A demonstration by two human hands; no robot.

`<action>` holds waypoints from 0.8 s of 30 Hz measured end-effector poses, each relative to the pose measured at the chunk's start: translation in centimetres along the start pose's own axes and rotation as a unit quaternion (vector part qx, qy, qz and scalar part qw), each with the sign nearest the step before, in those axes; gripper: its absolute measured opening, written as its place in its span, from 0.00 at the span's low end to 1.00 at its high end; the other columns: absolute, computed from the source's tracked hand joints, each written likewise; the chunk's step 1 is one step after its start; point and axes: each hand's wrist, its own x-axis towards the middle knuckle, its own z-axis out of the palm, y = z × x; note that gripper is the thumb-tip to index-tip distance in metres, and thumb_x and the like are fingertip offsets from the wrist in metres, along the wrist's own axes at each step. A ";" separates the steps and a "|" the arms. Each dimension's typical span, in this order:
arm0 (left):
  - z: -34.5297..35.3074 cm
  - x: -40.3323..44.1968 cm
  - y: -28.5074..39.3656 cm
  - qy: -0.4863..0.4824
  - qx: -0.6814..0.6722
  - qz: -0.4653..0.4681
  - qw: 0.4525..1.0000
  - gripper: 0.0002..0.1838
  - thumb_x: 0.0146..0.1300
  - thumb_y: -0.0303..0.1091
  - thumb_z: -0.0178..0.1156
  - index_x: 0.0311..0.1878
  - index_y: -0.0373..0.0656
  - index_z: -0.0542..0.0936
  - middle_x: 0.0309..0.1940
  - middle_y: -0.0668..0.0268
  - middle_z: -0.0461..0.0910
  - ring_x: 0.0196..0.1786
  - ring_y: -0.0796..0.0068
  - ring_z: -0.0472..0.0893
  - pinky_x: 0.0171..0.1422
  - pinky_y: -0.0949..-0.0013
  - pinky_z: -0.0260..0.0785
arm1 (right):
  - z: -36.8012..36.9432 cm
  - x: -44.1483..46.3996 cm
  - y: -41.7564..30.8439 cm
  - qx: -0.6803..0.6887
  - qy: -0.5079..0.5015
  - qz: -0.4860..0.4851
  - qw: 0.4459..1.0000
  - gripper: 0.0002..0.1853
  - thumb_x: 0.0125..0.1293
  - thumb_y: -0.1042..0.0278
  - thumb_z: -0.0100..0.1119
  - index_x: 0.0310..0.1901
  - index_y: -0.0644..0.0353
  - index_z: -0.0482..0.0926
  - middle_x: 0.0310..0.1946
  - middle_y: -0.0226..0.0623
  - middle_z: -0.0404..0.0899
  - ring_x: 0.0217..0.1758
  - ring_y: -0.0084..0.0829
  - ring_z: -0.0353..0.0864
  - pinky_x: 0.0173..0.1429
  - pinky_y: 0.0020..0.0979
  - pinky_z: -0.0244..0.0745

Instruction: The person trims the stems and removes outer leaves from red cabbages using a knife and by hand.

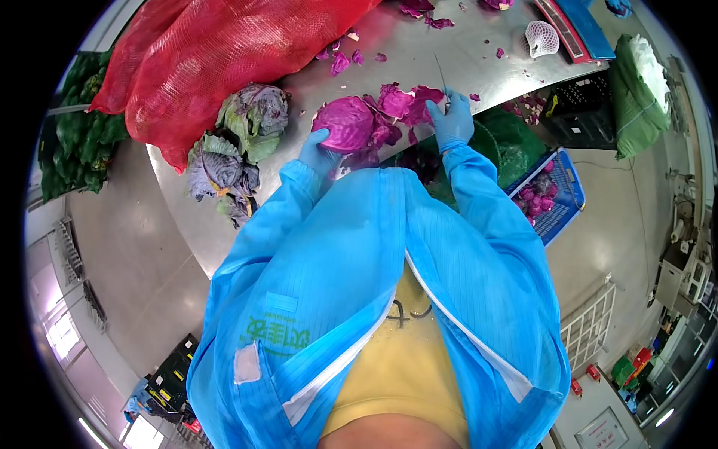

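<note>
One red cabbage (342, 125) sits over the near worktop (479, 45), held by the left hand (319, 153), fingers curved; the right hand (453, 123), fingers parted, touches loose leaves (396, 102) (grip unclear). Peeling seems underway; further pulling calls for steady support.

Your left hand (452, 121), gloved in blue, is raised with its fingers pointing forward, at the end of an extended, blue-sleeved arm. Your right hand (319, 153), likewise gloved, sits nearer your torso, thumb side inward, its arm bent at the elbow.
</note>
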 end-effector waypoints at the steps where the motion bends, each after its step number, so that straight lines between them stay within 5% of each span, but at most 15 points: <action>1: 0.5 0.2 0.2 -0.002 -0.003 0.001 1.000 0.43 0.42 0.34 0.65 0.65 0.44 0.58 0.62 0.56 0.65 0.64 0.53 0.65 0.69 0.50 0.57 | -0.1 -0.2 -1.1 0.031 0.026 -0.038 0.998 0.22 0.52 0.54 0.65 0.46 0.57 0.76 0.41 0.41 0.77 0.42 0.40 0.78 0.46 0.36 0.73; 2: 1.0 0.4 0.4 0.012 0.130 0.059 0.990 0.44 0.41 0.29 0.65 0.65 0.44 0.58 0.61 0.57 0.65 0.63 0.56 0.65 0.69 0.52 0.57 | -0.2 -0.3 -2.2 0.063 0.051 -0.078 0.994 0.25 0.52 0.53 0.66 0.47 0.59 0.75 0.44 0.41 0.75 0.43 0.39 0.77 0.47 0.35 0.73; 4: 0.5 1.2 1.3 0.011 0.316 0.130 0.940 0.49 0.33 0.20 0.69 0.64 0.46 0.60 0.59 0.61 0.65 0.62 0.62 0.66 0.69 0.60 0.56 | 1.3 -1.0 -3.3 0.190 -0.080 -0.041 0.978 0.28 0.50 0.51 0.67 0.49 0.61 0.75 0.43 0.41 0.77 0.41 0.36 0.78 0.48 0.35 0.73; 7: -0.2 1.7 1.4 -0.048 0.385 0.147 0.910 0.50 0.32 0.22 0.70 0.64 0.46 0.60 0.60 0.62 0.64 0.63 0.62 0.64 0.70 0.62 0.56 | 3.5 -2.0 -4.4 0.317 -0.239 0.052 0.916 0.32 0.50 0.51 0.69 0.54 0.60 0.74 0.41 0.39 0.78 0.40 0.32 0.78 0.49 0.32 0.72; 9: -0.8 2.0 1.4 -0.052 0.394 0.158 0.904 0.51 0.29 0.22 0.71 0.64 0.47 0.60 0.62 0.62 0.61 0.64 0.61 0.63 0.70 0.62 0.55 | 4.1 -2.2 -4.7 0.334 -0.249 0.049 0.908 0.31 0.52 0.51 0.68 0.55 0.59 0.74 0.35 0.35 0.79 0.33 0.28 0.76 0.41 0.29 0.73; 11: -1.6 1.8 1.8 -0.047 0.494 0.170 0.852 0.54 0.29 0.21 0.70 0.66 0.50 0.57 0.62 0.60 0.59 0.65 0.60 0.61 0.70 0.62 0.56 | 3.5 -2.3 -5.5 0.372 -0.372 0.154 0.836 0.29 0.54 0.52 0.66 0.54 0.58 0.75 0.29 0.29 0.76 0.26 0.21 0.72 0.31 0.23 0.70; 15: 0.8 -0.8 1.0 0.046 0.341 0.147 0.927 0.54 0.31 0.23 0.69 0.66 0.51 0.54 0.60 0.57 0.60 0.63 0.58 0.64 0.66 0.58 0.61 | 4.0 -2.7 -5.6 0.380 -0.375 0.155 0.831 0.23 0.55 0.53 0.66 0.51 0.54 0.78 0.24 0.24 0.72 0.22 0.17 0.67 0.25 0.19 0.64; 17: 2.1 -2.4 1.1 0.166 0.190 0.027 0.967 0.51 0.33 0.24 0.67 0.65 0.51 0.52 0.57 0.54 0.62 0.59 0.55 0.66 0.61 0.55 0.66 | 5.4 -3.4 -5.1 0.366 -0.369 0.139 0.843 0.21 0.55 0.54 0.65 0.48 0.54 0.79 0.25 0.27 0.76 0.23 0.20 0.72 0.28 0.22 0.69; 18: 2.4 -2.8 0.7 0.173 0.159 0.038 0.971 0.45 0.39 0.31 0.70 0.61 0.51 0.55 0.56 0.52 0.63 0.53 0.54 0.72 0.50 0.51 0.71 | 5.9 -4.0 -5.2 0.344 -0.307 0.042 0.887 0.19 0.56 0.55 0.64 0.47 0.56 0.79 0.27 0.31 0.78 0.25 0.24 0.75 0.30 0.26 0.71; 19: 3.7 -3.2 0.4 0.175 0.157 0.039 0.971 0.45 0.39 0.31 0.70 0.61 0.51 0.55 0.56 0.52 0.63 0.53 0.54 0.72 0.50 0.51 0.71 | 5.8 -4.6 -5.7 0.315 -0.240 -0.056 0.916 0.18 0.57 0.56 0.62 0.46 0.57 0.80 0.30 0.35 0.80 0.27 0.27 0.78 0.33 0.29 0.73; 20: 5.2 -3.6 0.1 0.266 0.203 0.025 0.942 0.44 0.41 0.36 0.71 0.61 0.51 0.55 0.55 0.52 0.63 0.49 0.55 0.74 0.44 0.52 0.72 | 5.5 -4.9 -6.0 0.224 -0.218 -0.095 0.945 0.17 0.58 0.56 0.60 0.44 0.59 0.79 0.34 0.42 0.81 0.32 0.34 0.82 0.38 0.33 0.75; 21: 6.1 -3.8 -0.1 0.355 0.246 0.011 0.902 0.44 0.43 0.42 0.72 0.60 0.52 0.55 0.55 0.52 0.63 0.46 0.56 0.76 0.39 0.52 0.72 | 4.9 -5.2 -6.2 0.223 -0.222 -0.097 0.944 0.17 0.58 0.56 0.60 0.44 0.59 0.79 0.34 0.42 0.81 0.32 0.34 0.82 0.38 0.33 0.75; 22: 5.3 -3.5 -0.7 0.363 0.286 0.054 0.885 0.41 0.45 0.49 0.71 0.59 0.49 0.59 0.53 0.53 0.66 0.40 0.59 0.78 0.31 0.55 0.71 | 4.5 -5.3 -6.6 0.218 -0.217 -0.105 0.946 0.16 0.58 0.56 0.59 0.42 0.59 0.80 0.33 0.43 0.81 0.32 0.36 0.82 0.37 0.33 0.75; 24: 4.1 -3.6 0.7 0.314 0.273 0.034 0.909 0.40 0.45 0.49 0.71 0.59 0.48 0.61 0.53 0.54 0.67 0.41 0.60 0.78 0.32 0.56 0.72 | 4.7 -5.4 -6.5 0.249 -0.183 -0.061 0.949 0.16 0.58 0.56 0.58 0.40 0.60 0.80 0.30 0.43 0.81 0.31 0.34 0.81 0.36 0.32 0.74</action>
